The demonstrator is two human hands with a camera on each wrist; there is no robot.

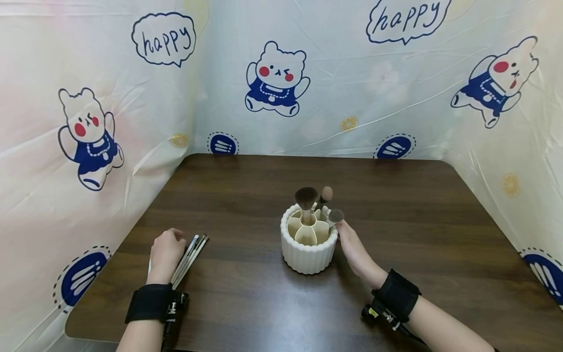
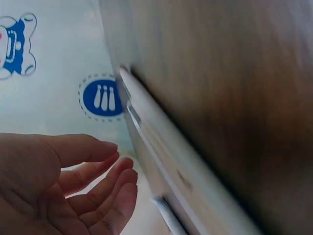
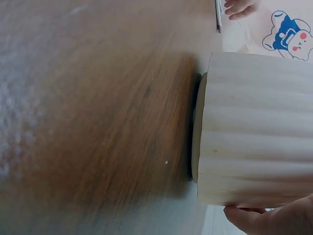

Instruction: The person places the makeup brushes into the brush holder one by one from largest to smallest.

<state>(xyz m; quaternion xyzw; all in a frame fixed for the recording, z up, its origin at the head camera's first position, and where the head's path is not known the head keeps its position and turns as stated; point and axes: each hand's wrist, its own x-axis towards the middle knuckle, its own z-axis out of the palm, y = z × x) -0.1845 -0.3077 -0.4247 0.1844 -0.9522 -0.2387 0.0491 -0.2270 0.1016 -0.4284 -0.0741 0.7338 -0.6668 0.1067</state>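
Observation:
A cream ribbed brush holder (image 1: 307,257) (image 3: 259,127) stands mid-table with a big dark fluffy brush (image 1: 305,198) and a tan-tipped brush (image 1: 326,194) upright in it. My right hand (image 1: 342,229) (image 3: 266,220) is at the holder's right rim and pinches a small grey-tipped brush (image 1: 336,215), whose handle points down into a compartment. My left hand (image 1: 176,235) (image 2: 112,171) rests on the table to the left with its fingers loosely curled and holding nothing. It lies just beside several brushes lying flat (image 1: 190,254) (image 2: 161,147).
The dark wooden table (image 1: 246,195) is walled on three sides by a plastic sheet printed with bears (image 1: 277,78). Its near left corner and left edge lie close to my left hand. Both wrists wear black straps with cameras.

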